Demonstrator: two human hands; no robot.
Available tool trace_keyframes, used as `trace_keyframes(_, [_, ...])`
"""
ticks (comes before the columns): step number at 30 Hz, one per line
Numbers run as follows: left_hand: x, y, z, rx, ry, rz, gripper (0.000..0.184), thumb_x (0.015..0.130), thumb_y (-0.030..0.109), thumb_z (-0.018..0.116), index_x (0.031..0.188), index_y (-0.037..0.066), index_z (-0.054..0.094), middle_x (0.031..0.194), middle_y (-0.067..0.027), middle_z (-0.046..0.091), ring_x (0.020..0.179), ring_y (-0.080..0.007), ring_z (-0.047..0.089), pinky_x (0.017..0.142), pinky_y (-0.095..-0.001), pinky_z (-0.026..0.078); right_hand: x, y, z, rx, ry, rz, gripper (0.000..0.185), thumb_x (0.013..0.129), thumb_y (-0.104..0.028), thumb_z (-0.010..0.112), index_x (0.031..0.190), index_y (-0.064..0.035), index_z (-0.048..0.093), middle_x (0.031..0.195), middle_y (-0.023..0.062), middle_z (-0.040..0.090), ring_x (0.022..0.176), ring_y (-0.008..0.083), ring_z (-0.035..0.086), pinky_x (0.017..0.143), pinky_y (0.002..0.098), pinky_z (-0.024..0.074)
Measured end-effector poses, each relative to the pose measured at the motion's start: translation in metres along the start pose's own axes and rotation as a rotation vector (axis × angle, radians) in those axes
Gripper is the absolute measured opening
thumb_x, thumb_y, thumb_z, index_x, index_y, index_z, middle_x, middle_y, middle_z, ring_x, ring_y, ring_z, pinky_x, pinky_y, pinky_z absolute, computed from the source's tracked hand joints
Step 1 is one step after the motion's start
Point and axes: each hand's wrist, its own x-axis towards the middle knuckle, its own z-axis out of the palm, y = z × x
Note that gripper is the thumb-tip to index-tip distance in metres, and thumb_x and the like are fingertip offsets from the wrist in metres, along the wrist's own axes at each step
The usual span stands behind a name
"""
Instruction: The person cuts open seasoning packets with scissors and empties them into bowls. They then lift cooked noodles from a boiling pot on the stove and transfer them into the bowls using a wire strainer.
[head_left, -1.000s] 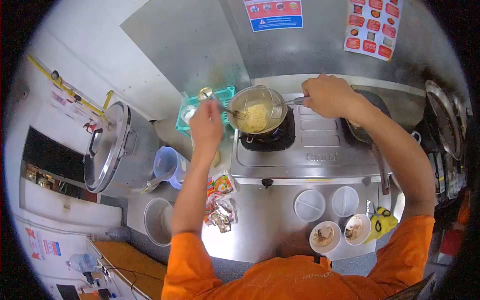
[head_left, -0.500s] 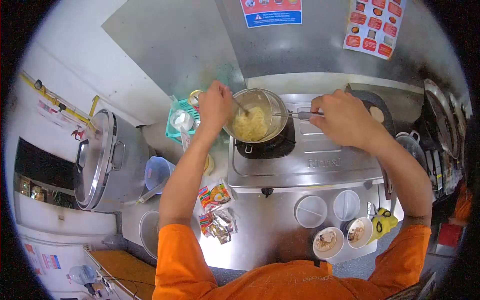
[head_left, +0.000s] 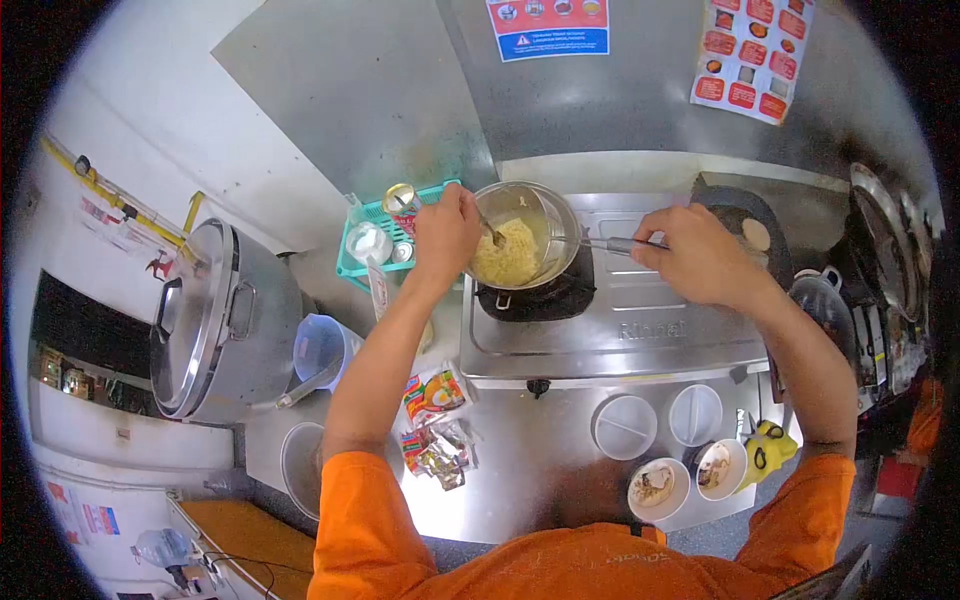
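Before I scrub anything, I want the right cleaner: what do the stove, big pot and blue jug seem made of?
Stove: probably stainless steel, polished; it throws bright reflections.
Big pot: dull grey metal, perhaps aluminium, with a soft sheen.
Blue jug: seemingly plastic, smooth; its wall looks translucent.

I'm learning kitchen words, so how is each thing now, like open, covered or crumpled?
Left hand: closed around a utensil.
Right hand: gripping the strainer's handle.
Noodles: clumped, in the strainer.
Cooking pot: uncovered, on the stove.
Burner flame: hidden.
Big metal pot: covered.
Silver packet: crumpled.
Front bowl: partly filled.
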Motion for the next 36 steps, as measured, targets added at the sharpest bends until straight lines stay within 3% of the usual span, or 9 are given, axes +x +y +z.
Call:
trace_keyframes(3, [0.001, 0.000, 0.009, -0.095, -0.033, -0.048, 0.010, 0.087, 0.010, 0.057, 0.083, 0.002, 0.059, 0.069, -0.0204, 0.064, 0.065, -0.0389, 0.064, 0.059, -0.0456, 0.050, -0.004, 0.012, -0.001, 0.185, -0.136, 0.198, 0.024, 0.085, -0.025, 0.063, 0.092, -0.0035, 0.070, 0.066, 0.0143, 0.066, 0.069, 0.0290, 0.067, 0.070, 0.0415, 0.0518])
trace_keyframes(5, [0.004, 0.002, 0.010, -0.139, -0.054, -0.056, 0.009, 0.087, 0.010, 0.057, 0.083, 0.001, 0.059, 0.070, -0.0202, 0.065, 0.066, -0.0384, 0.065, 0.060, -0.0451, 0.050, -0.010, 0.030, 0.010, 0.404, -0.100, 0.248, 0.024, 0.083, -0.022, 0.068, 0.089, 0.0017, 0.068, 0.062, 0.0076, 0.062, 0.055, 0.0138, 0.057, 0.054, 0.0291, 0.0422])
trace_keyframes(8, [0.013, 0.016, -0.005, -0.187, -0.006, -0.035, 0.010, 0.087, 0.011, 0.058, 0.085, 0.001, 0.058, 0.069, -0.0182, 0.065, 0.064, -0.0365, 0.064, 0.060, -0.0437, 0.050, -0.021, 0.044, 0.010, 0.554, -0.102, 0.289, 0.023, 0.083, -0.021, 0.069, 0.088, 0.0017, 0.067, 0.059, 0.0002, 0.056, 0.054, 0.0078, 0.050, 0.051, 0.0245, 0.0375])
trace_keyframes(10, [0.018, 0.026, -0.020, -0.265, -0.021, 0.023, 0.015, 0.092, 0.016, 0.058, 0.088, 0.002, 0.059, 0.075, -0.0123, 0.070, 0.061, -0.0243, 0.067, 0.057, -0.0347, 0.050, -0.033, 0.035, -0.002, 0.591, -0.060, 0.340, 0.021, 0.083, -0.019, 0.069, 0.088, 0.0015, 0.067, 0.060, -0.0010, 0.054, 0.055, 0.0072, 0.048, 0.051, 0.0235, 0.0360])
trace_keyframes(23, [0.033, 0.062, -0.074, -0.183, 0.042, 0.316, 0.011, 0.093, 0.013, 0.059, 0.092, 0.002, 0.060, 0.081, -0.0102, 0.072, 0.073, -0.0202, 0.072, 0.063, -0.0301, 0.054, -0.064, 0.055, -0.010, 0.877, 0.067, 0.396, 0.015, 0.087, -0.022, 0.066, 0.085, -0.0067, 0.067, 0.060, -0.0024, 0.049, 0.044, 0.0028, 0.036, 0.036, 0.0199, 0.0208])
trace_keyframes(26, [0.026, 0.066, -0.096, -0.318, 0.202, 0.334, 0.012, 0.093, 0.013, 0.060, 0.092, 0.001, 0.060, 0.085, -0.0098, 0.072, 0.073, -0.0170, 0.071, 0.064, -0.0277, 0.054, -0.067, 0.058, -0.008, 0.930, 0.072, 0.386, 0.016, 0.087, -0.023, 0.066, 0.083, -0.0075, 0.066, 0.061, -0.0027, 0.048, 0.043, 0.0034, 0.035, 0.035, 0.0205, 0.0200])
trace_keyframes(31, [-0.013, 0.039, -0.097, -0.523, 0.599, 0.083, 0.011, 0.093, 0.010, 0.059, 0.094, -0.001, 0.058, 0.089, -0.0109, 0.072, 0.070, -0.0144, 0.068, 0.062, -0.0273, 0.053, -0.077, 0.046, -0.014, 0.919, 0.119, 0.442, 0.016, 0.087, -0.023, 0.066, 0.081, -0.0084, 0.065, 0.062, -0.0028, 0.047, 0.044, 0.0044, 0.035, 0.036, 0.0206, 0.0202])
trace_keyframes(35, [-0.044, 0.029, -0.085, -0.618, 0.435, -0.231, 0.011, 0.094, 0.010, 0.058, 0.094, -0.001, 0.057, 0.089, -0.0136, 0.071, 0.074, -0.0143, 0.068, 0.065, -0.0267, 0.052, -0.084, 0.045, -0.007, 0.970, 0.187, 0.411, 0.016, 0.087, -0.023, 0.065, 0.084, -0.0077, 0.065, 0.062, -0.0027, 0.047, 0.044, 0.0047, 0.036, 0.035, 0.0213, 0.0211])
trace_keyframes(36, [-0.046, 0.031, -0.085, -0.747, 0.578, -0.302, 0.011, 0.094, 0.010, 0.058, 0.094, -0.001, 0.056, 0.089, -0.0144, 0.071, 0.074, -0.0145, 0.068, 0.066, -0.0267, 0.052, -0.084, 0.047, -0.005, 0.972, 0.193, 0.420, 0.016, 0.087, -0.023, 0.065, 0.084, -0.0077, 0.065, 0.062, -0.0027, 0.047, 0.044, 0.0047, 0.036, 0.035, 0.0213, 0.0211])
